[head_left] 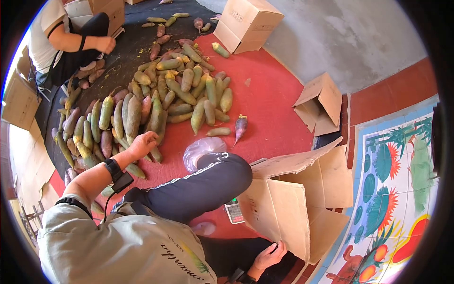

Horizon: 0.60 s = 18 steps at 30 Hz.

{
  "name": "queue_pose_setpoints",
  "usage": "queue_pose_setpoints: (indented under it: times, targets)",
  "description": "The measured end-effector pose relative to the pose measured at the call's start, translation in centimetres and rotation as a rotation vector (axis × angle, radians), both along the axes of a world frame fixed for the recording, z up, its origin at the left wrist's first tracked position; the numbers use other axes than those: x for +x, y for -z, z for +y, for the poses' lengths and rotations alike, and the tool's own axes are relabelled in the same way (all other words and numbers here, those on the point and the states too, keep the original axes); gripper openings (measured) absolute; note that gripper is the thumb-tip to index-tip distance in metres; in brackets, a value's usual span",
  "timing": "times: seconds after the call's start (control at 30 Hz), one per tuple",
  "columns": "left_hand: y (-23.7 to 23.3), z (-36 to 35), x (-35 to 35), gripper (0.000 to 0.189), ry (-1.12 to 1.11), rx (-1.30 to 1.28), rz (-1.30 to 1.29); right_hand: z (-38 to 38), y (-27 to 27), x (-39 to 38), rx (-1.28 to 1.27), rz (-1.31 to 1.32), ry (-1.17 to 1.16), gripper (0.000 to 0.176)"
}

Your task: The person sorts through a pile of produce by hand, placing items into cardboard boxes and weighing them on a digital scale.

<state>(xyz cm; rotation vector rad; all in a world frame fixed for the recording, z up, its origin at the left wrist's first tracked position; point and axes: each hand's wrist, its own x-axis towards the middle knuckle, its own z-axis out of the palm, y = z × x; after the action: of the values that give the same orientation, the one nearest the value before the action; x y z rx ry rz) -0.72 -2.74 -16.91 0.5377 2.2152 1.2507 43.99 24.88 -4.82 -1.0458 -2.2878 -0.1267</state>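
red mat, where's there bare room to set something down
The widest bare patch of the red mat lies between the vegetable pile, the lone purple root and the small open box. It runs up toward the upper box. It is crowded at the left hand, over the pile, and between knee and large open box.
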Motion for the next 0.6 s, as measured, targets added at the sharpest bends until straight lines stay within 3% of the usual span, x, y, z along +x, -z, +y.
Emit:
queue_pose_setpoints:
  times: [0.3, 0.6]
  targets:
    - [5.3, -7.0, -1.2, 0.03, -0.018, -0.361, 0.133, 0.0, -0.3, -0.9, -0.01, -0.035, -0.057, 0.017]
    - [9.9, -13.8, -0.7, 0.029, -0.192, -0.61, 0.049, -0.1, -0.3, -1.0, -0.018, -0.069, -0.068, 0.018]
